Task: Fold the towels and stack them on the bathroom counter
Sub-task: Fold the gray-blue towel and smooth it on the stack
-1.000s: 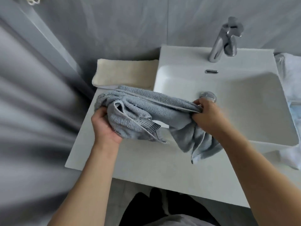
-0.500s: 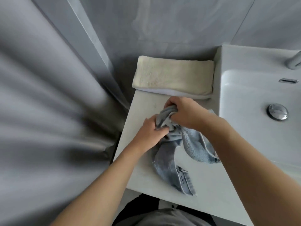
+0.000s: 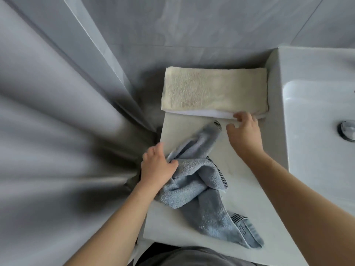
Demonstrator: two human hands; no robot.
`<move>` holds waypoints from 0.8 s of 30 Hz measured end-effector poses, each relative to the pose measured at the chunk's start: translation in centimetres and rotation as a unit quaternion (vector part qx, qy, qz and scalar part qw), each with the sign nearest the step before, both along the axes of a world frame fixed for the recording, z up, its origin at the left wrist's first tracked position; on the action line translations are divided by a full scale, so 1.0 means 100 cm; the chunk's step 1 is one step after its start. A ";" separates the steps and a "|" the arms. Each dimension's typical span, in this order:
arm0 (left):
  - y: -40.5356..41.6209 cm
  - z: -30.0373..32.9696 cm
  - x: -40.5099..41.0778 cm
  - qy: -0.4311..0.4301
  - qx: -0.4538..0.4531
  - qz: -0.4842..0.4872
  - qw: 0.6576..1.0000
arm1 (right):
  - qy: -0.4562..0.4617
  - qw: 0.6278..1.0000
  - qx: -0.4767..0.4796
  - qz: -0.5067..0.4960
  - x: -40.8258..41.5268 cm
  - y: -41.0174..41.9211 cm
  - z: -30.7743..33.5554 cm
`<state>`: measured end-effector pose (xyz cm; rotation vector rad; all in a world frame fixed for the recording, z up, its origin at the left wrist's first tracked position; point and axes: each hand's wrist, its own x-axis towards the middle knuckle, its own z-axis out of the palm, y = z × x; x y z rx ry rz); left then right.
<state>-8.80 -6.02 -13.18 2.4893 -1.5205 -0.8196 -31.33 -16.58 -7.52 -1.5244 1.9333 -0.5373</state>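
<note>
A crumpled blue-grey towel (image 3: 199, 189) with dark striped ends lies on the white counter (image 3: 249, 217), one end trailing toward the front edge. My left hand (image 3: 157, 166) grips the bunched towel at its left side near the counter's left edge. My right hand (image 3: 244, 133) has let go and hovers just in front of the folded stack, fingers loosely curled, holding nothing. At the back of the counter sits a folded cream towel (image 3: 213, 91) on top of a folded white towel (image 3: 201, 113), of which only a thin edge shows.
A white basin (image 3: 315, 120) with a chrome drain (image 3: 347, 129) fills the right side. A grey curtain (image 3: 57, 131) hangs close along the counter's left edge. Grey tiled wall (image 3: 192, 25) stands behind the stack.
The view has swung left. My right hand released the blue towel and moved up toward the folded stack. The towel has dropped and spread out on the counter, still held by my left hand.
</note>
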 end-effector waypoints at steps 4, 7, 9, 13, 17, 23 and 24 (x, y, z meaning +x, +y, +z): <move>-0.050 -0.003 -0.021 0.056 0.045 -0.069 0.995 | 0.071 0.931 0.354 0.055 0.003 0.026 -0.028; -0.078 -0.002 -0.033 0.104 0.098 -0.062 0.988 | 0.111 0.809 0.543 0.196 0.003 0.037 -0.034; -0.088 -0.002 -0.040 0.170 0.118 -0.090 0.974 | 0.087 0.768 0.597 0.215 0.000 0.041 -0.039; -0.099 0.011 -0.042 0.391 0.022 0.014 0.920 | -0.011 0.832 0.546 0.098 -0.011 0.041 -0.055; -0.101 0.014 -0.001 0.491 -0.184 0.287 0.802 | -0.152 0.939 0.222 -0.213 -0.033 0.006 -0.048; -0.112 0.000 0.023 0.396 0.063 0.223 0.888 | -0.471 0.787 0.214 -0.337 -0.027 -0.046 -0.038; -0.118 0.001 0.019 0.411 0.066 0.237 0.878 | -0.439 0.798 0.246 -0.331 -0.020 -0.043 -0.044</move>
